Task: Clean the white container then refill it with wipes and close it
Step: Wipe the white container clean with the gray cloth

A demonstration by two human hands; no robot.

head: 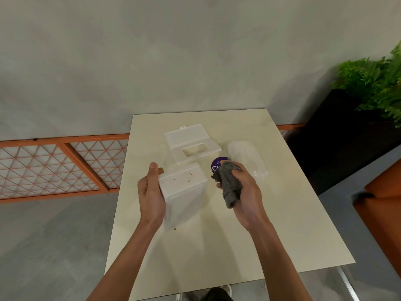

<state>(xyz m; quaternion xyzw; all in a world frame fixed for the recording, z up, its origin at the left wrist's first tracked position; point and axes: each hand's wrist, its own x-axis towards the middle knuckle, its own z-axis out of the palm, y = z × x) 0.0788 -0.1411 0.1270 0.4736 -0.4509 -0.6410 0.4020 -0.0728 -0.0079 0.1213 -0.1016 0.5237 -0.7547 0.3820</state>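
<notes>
Your L hand [152, 192] grips the white container [184, 187] by its left side, thumb at the far edge. Long axis runs twd you, brown-specked face up. R hand [243, 192] sits just right of it, fingers bunched round the grey cloth [230, 185], apart from the box. Next move imo: cloth goes left onto the specks, nothing between. Lid [191, 142] w/ flap open lies behind on the table [217, 246], wipes pack [247, 155] behind R hand, both out of the way.

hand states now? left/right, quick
Left hand: grips the white container, lifted and tilted.
Right hand: grips a grey cloth, beside the container, not touching it.
</notes>
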